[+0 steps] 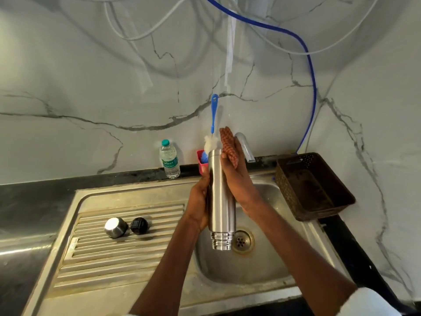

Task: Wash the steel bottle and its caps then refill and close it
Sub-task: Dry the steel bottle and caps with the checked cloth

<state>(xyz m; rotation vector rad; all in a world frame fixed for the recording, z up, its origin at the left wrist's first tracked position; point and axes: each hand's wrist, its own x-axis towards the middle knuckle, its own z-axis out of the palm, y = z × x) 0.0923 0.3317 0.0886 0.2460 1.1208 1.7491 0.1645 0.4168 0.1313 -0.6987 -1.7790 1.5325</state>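
Observation:
The steel bottle [222, 197] hangs upside down over the sink basin [268, 265], its threaded mouth pointing at the drain. My left hand [200, 197] grips the bottle's left side. My right hand [237, 179] presses a red-brown scrub pad [229, 142] against the bottle's upper right side and base. The steel outer cap [115, 227] and the black inner cap [139, 226] lie side by side on the ribbed drainboard [118, 265] to the left.
The tap spout [246, 147] stands just behind my right hand. A blue-handled bottle brush [213, 119] stands in a red holder [201, 161] behind the bottle. A plastic water bottle [169, 159] stands on the counter at the wall. A brown basket [314, 185] sits right of the sink.

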